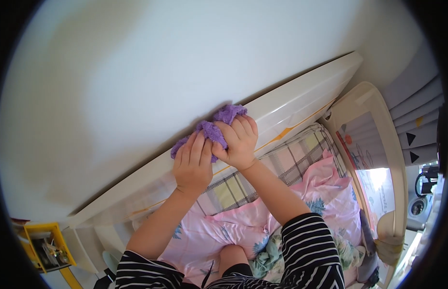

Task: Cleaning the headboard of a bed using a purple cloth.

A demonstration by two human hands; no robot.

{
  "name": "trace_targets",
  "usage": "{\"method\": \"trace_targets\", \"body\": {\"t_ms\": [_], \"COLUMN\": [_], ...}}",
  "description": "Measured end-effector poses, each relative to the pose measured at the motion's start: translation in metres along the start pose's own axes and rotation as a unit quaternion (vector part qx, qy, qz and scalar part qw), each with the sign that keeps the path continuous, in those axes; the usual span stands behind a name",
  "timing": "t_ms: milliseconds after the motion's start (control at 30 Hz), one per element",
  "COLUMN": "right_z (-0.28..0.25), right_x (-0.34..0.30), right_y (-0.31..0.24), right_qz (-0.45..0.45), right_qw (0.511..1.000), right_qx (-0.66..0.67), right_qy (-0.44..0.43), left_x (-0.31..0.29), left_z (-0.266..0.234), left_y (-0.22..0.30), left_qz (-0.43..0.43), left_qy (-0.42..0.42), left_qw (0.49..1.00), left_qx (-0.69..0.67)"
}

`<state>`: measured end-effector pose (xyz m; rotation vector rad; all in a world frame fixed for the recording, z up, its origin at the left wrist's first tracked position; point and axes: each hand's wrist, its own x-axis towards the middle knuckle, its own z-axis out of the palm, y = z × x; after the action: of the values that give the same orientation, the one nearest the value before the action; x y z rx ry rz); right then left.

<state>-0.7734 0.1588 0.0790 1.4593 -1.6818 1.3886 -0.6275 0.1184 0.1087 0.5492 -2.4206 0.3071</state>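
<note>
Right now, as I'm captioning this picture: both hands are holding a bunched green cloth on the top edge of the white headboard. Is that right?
Not quite: the head view shows a purple cloth, not a green one. The left hand and right hand do hold it, bunched, on the white headboard's top edge.

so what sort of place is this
Most likely a bedroom: there is a long white headboard, pink bedding with blue flower prints spread below it, and a grey curtain hanging at the right.
</note>
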Motion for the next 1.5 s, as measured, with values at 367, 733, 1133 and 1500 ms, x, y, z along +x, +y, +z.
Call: {"method": "trace_targets", "body": {"t_ms": [367,733,1133,1500], "right_z": [-0.016,-0.051,-0.051,-0.067], "right_x": [0.004,0.034,0.042,0.038], "right_y": [0.003,0.037,0.017,0.030], "right_qz": [-0.025,0.168,0.270,0.195], "right_qw": [0.997,0.982,0.951,0.970], "right_qx": [-0.036,-0.065,-0.095,-0.075], "right_qy": [-0.066,-0.051,-0.117,-0.124], "left_x": [0.004,0.063,0.058,0.063], "left_z": [-0.005,0.026,0.024,0.016], "left_y": [0.000,0.025,0.024,0.034], "left_qz": [-0.002,0.089,0.067,0.039], "left_qy": [-0.027,-0.023,-0.071,-0.075], "left_qw": [0.997,0.978,0.975,0.968], "left_qx": [-0.068,-0.186,-0.198,-0.238]}}
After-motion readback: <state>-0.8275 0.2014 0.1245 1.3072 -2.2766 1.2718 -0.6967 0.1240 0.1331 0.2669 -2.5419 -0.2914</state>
